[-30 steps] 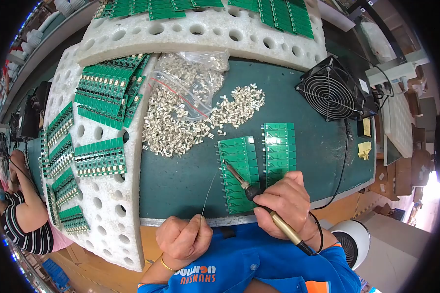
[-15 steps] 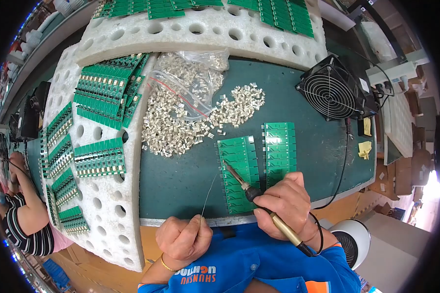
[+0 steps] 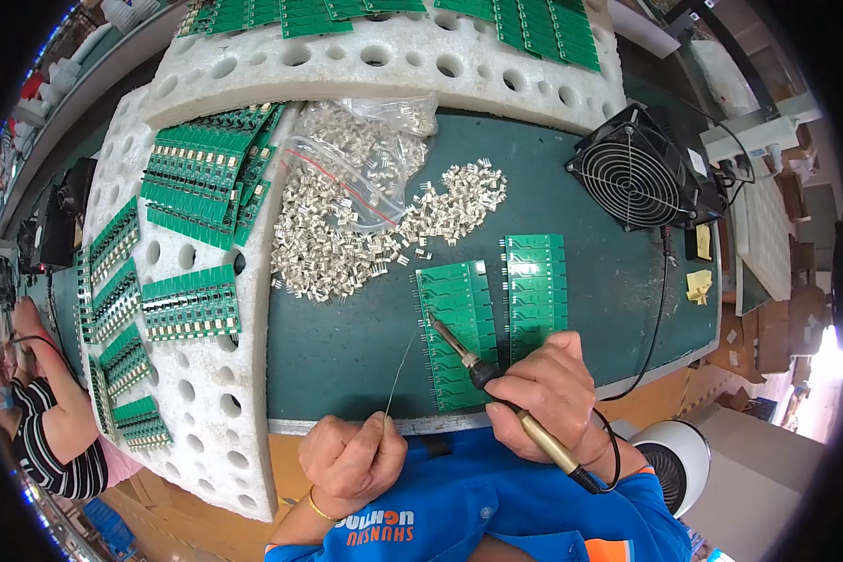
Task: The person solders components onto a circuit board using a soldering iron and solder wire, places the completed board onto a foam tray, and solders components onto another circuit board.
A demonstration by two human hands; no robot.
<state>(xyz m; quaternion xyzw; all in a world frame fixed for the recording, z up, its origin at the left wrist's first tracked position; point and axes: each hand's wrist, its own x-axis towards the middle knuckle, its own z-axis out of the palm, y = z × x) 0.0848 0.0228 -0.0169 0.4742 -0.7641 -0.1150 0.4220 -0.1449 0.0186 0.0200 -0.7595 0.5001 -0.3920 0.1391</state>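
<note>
My right hand [image 3: 545, 398] is closed around a soldering iron [image 3: 550, 440], whose tip meets the left edge of a green circuit board panel [image 3: 459, 361]. Between the thumb and finger of my left hand [image 3: 354, 459] is a thin solder wire [image 3: 400, 373]. Its far end rises toward the same board edge, near the iron's tip; I cannot tell whether the two touch. A second green panel [image 3: 537, 281] lies just to the right, partly behind my right hand.
Loose white connectors [image 3: 328, 248] spill from a plastic bag [image 3: 384, 140] on the green mat. White foam blocks [image 3: 253, 412] hold several circuit boards [image 3: 192, 300] at left and back. A black fan [image 3: 632, 173] stands at right, its cable crossing the mat. Another person [image 3: 61, 421] sits far left.
My hands, the iron and the boards look almost unmoved. The iron's tip has shifted very slightly. At far left, the other person's arm and body have moved a little.
</note>
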